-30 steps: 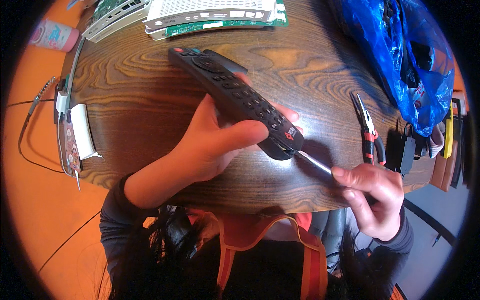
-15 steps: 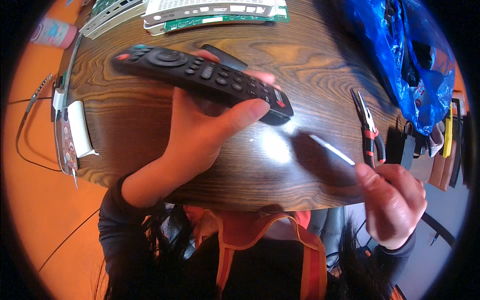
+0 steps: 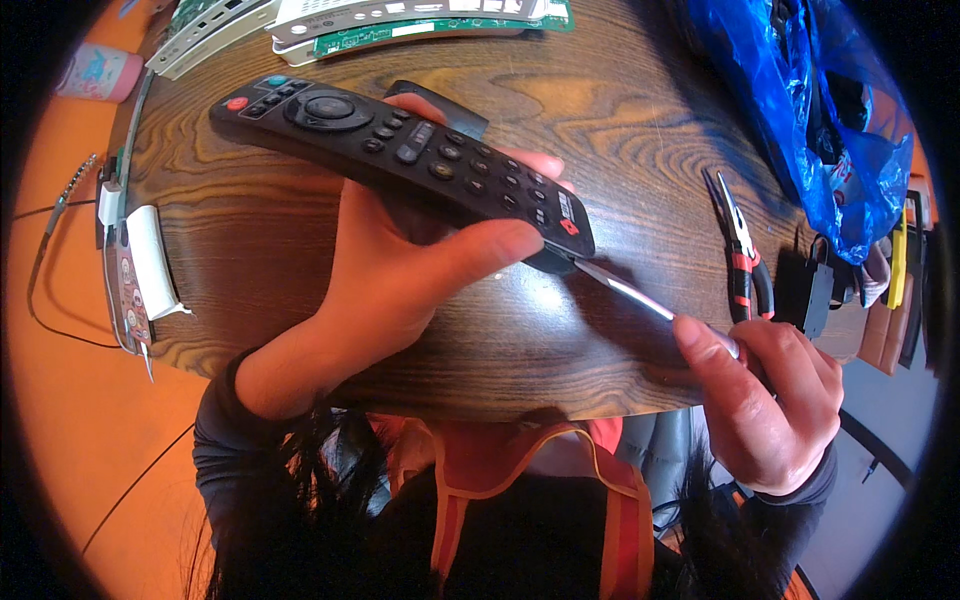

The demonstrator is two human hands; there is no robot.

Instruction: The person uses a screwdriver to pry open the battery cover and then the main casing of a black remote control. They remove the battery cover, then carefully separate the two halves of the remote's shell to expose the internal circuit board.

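Note:
A black remote control (image 3: 410,160) rests tilted in my left hand (image 3: 400,270), above the table. My thumb presses its near edge, and fingers wrap behind, with fingertips showing past the far edge. At the right, my right hand (image 3: 765,395) pinches a slim silver metal tool (image 3: 640,300) with a narrow tip. That tip meets the seam at the remote's right end; how deep it sits I cannot tell. A flat black piece (image 3: 465,115) shows just beyond the remote, partly hidden; whether it is attached I cannot tell.
Red-and-black long-nose pliers (image 3: 742,250) lie on the wooden table (image 3: 620,120) near my right hand. A blue plastic bag (image 3: 790,130) fills the far right. White casings with green circuit boards (image 3: 420,40) stand at the back. At left are a rolled white paper (image 3: 152,260) and a pink-white bottle (image 3: 100,73).
My right hand has moved slightly left, bringing the tool's tip from clear of the remote to its right end. The remote has shifted a little in my left hand's grasp.

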